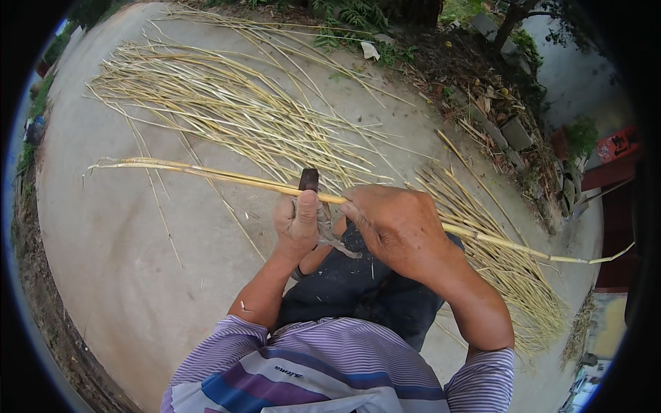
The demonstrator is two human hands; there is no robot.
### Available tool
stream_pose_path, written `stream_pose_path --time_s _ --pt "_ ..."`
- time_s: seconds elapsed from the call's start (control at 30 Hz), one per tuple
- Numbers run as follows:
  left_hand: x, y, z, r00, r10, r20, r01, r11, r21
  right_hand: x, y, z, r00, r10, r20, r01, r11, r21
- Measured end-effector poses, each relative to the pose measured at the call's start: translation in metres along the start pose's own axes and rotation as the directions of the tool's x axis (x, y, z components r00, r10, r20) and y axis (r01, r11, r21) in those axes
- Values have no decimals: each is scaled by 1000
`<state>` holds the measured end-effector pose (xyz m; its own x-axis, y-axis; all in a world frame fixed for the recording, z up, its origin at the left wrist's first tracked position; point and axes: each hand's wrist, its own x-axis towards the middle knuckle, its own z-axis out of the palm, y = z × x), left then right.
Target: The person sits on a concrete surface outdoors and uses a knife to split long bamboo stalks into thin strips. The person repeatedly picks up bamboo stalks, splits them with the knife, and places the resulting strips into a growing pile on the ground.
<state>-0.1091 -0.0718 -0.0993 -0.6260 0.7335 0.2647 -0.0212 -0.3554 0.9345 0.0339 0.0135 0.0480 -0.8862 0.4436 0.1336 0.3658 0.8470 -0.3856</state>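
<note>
A long yellow plant stalk point(232, 178) crosses in front of me, split or doubled towards its left part, and runs on past my right hand as a single jointed stalk point(496, 238). My left hand point(298, 219) grips a dark, blade-like tool point(309, 180) wrapped with a greyish cloth point(330, 235), its thumb against the stalk. Close beside it, my right hand point(400, 227) is closed around the stalk, knuckles up. Whether the tool's edge is in the stalk cannot be told.
A wide pile of pale stalks point(222, 103) lies on the concrete ground point(119, 268) ahead. Another bundle of stalks point(516, 289) lies at the right. Farther off are concrete blocks point(516, 133), plant litter, a tree trunk point(508, 26) and a potted plant point(581, 137).
</note>
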Motion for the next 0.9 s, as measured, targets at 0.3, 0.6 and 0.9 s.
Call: stream_pose_path --time_s 0.3,0.6,0.9 --pt "-7 24 27 999 21 44 -21 1000 0 -4 2 8 1000 -14 1 14 1000 -3" --pt "20 -3 -30 992 -122 -20 119 988 -103 -20 20 -5 997 -74 -22 71 991 -110" --pt "-6 -23 -4 980 -197 7 197 979 -50 -12 17 8 999 -33 -6 32 992 -122"
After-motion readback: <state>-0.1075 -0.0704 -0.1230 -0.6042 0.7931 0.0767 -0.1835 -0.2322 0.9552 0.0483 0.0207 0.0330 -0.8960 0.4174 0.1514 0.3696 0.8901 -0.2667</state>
